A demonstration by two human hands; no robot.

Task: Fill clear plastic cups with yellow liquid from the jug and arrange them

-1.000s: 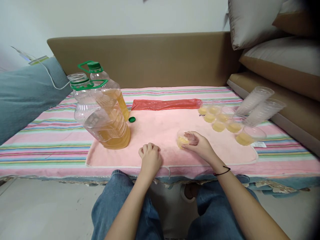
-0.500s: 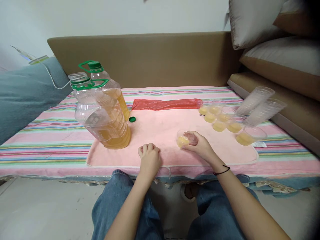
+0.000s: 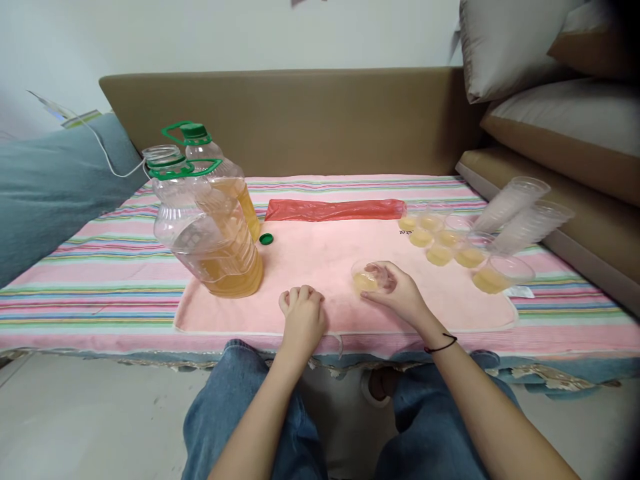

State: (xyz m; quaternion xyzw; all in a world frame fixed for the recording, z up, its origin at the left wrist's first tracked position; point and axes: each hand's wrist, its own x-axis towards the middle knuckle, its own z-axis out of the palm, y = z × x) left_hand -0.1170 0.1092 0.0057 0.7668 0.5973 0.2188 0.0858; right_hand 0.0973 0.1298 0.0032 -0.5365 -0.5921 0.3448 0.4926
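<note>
My right hand (image 3: 397, 290) is wrapped round a clear plastic cup (image 3: 361, 277) with pale yellow liquid in it, low over the pink towel (image 3: 320, 260). My left hand (image 3: 303, 313) rests on the towel's near part, fingers curled in, with no object showing in them. To its left stands an uncapped large clear jug (image 3: 220, 260) of yellowish liquid with a green handle. Behind that is a second jug (image 3: 245, 203), its green cap on. A loose green cap (image 3: 267, 239) lies beside them.
Several clear cups with yellow liquid (image 3: 440, 253) stand at the towel's right. Stacks of clear cups (image 3: 530, 227) lean behind them. A red plastic bag (image 3: 335, 210) lies along the back. Cushions (image 3: 565, 133) are piled at the right, and a striped cloth (image 3: 100, 287) covers the seat.
The cup in my right hand has shifted very slightly left. My left hand has barely moved to the right. The view has shifted a little; the jugs and other cups stay put.
</note>
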